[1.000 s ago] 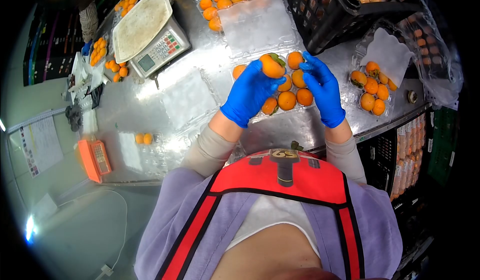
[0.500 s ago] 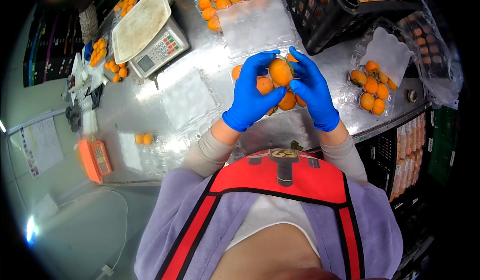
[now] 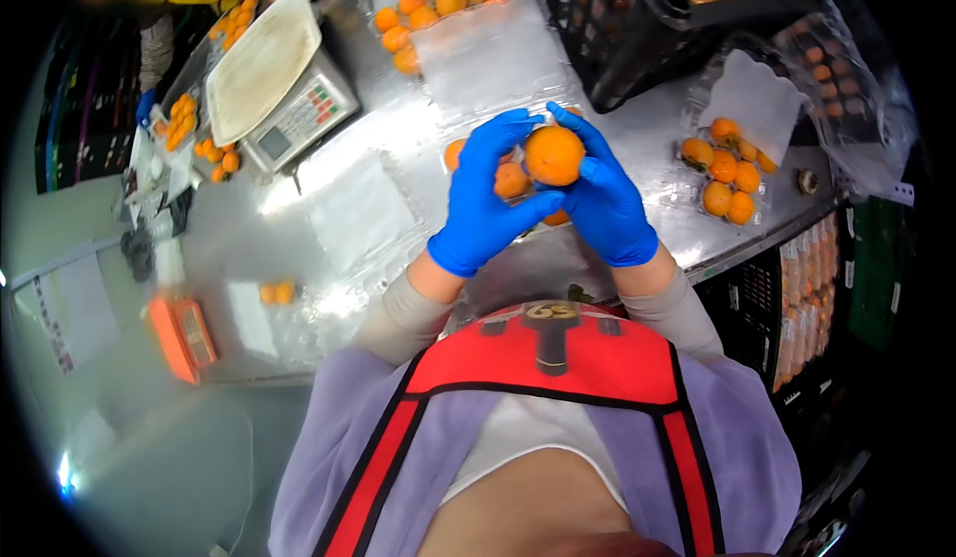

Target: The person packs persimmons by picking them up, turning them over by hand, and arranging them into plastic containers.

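Observation:
An orange persimmon-like fruit (image 3: 555,155) is held up between my blue-gloved hands, above a clear tray holding more fruit (image 3: 512,181). My right hand (image 3: 596,194) is wrapped round the fruit's right side and underside. On the fruit's left, my left hand (image 3: 490,191) has its thumb and fingers spread, with the fingertips near the fruit; whether they touch it is unclear. Both hands hide much of the tray below. The tray's lid (image 3: 495,54) lies folded back behind it with a white sheet inside.
A scale (image 3: 299,119) stands at the back left, a black crate (image 3: 647,34) at the back right. Another fruit tray (image 3: 735,174) lies right, an orange device (image 3: 181,338) far left. Another person's sleeve (image 3: 156,51) shows at the upper left.
The fruit has passed from my left hand towards my right hand and turned, its leafy top no longer showing. My left hand has opened around it. The view has shifted slightly.

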